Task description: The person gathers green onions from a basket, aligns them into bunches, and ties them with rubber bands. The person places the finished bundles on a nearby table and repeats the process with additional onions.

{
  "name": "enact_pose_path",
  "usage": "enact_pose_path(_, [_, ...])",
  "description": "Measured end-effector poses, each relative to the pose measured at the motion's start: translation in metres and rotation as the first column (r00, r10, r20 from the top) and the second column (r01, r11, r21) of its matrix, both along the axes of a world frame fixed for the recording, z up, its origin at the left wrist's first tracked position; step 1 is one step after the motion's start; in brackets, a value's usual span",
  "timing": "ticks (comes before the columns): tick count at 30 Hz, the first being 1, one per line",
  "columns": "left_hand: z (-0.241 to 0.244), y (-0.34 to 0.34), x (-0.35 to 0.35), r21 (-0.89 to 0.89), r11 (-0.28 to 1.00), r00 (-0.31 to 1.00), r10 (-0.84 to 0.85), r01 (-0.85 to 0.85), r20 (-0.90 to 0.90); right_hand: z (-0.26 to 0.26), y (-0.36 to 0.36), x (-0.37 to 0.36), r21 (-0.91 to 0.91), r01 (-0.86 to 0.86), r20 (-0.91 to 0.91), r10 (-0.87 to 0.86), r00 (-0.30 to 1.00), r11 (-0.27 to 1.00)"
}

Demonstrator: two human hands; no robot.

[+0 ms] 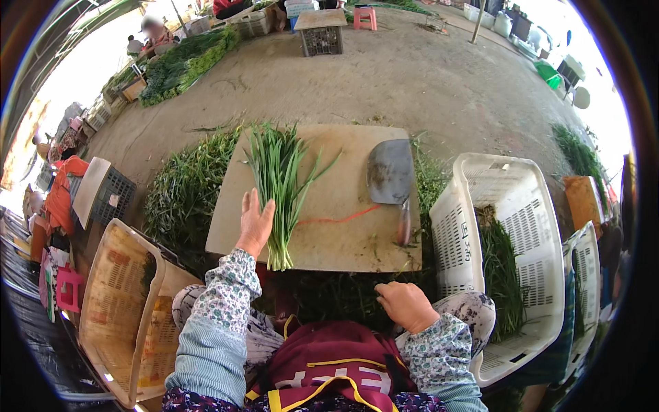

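Note:
A bunch of long green leafy stalks [280, 180], probably garlic chives, lies on the left half of a tan board [329, 247], its pale stem ends at the near edge. My left hand [256, 222] rests against the bunch's left side, fingers extended and thumb apart, not closed around it. Over my right knee, below the board's near edge, is my right hand [406, 305] with its fingers curled; its palm side is hidden. On the board's right lies a broad-bladed cleaver [390, 172], its wooden handle towards me. A red strip [340, 219] stretches between bunch and cleaver.
A white perforated crate [538, 304] holding green stalks [502, 278] stands at my right. A stained crate [116, 288] is at my left. Leaf trimmings [190, 201] are heaped beside the board. Farther off are a crate with a board top [322, 38], a pink stool [364, 18] and a seated person [159, 36].

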State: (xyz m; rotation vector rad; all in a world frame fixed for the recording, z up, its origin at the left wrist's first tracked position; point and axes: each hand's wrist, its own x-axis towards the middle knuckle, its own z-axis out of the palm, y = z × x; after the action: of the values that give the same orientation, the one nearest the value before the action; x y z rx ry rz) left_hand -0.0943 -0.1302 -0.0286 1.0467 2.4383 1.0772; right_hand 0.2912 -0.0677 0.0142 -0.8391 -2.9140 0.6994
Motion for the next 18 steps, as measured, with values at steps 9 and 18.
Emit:
enact_pose_path(9, [-0.004, 0.026, 0.037, -0.398, 0.917, 0.976, -0.112, 0.03, -0.184, -0.002, -0.005, 0.004, 0.053, -0.016, -0.014, 0.017, 1.0, 0.998])
enact_pose_path(18, [-0.024, 0.018, -0.009, -0.258, 0.953, 0.93, -0.231, 0.158, -0.285, 0.037, 0.0, 0.052, 0.0, -0.023, -0.487, 0.02, 0.873, 1.0])
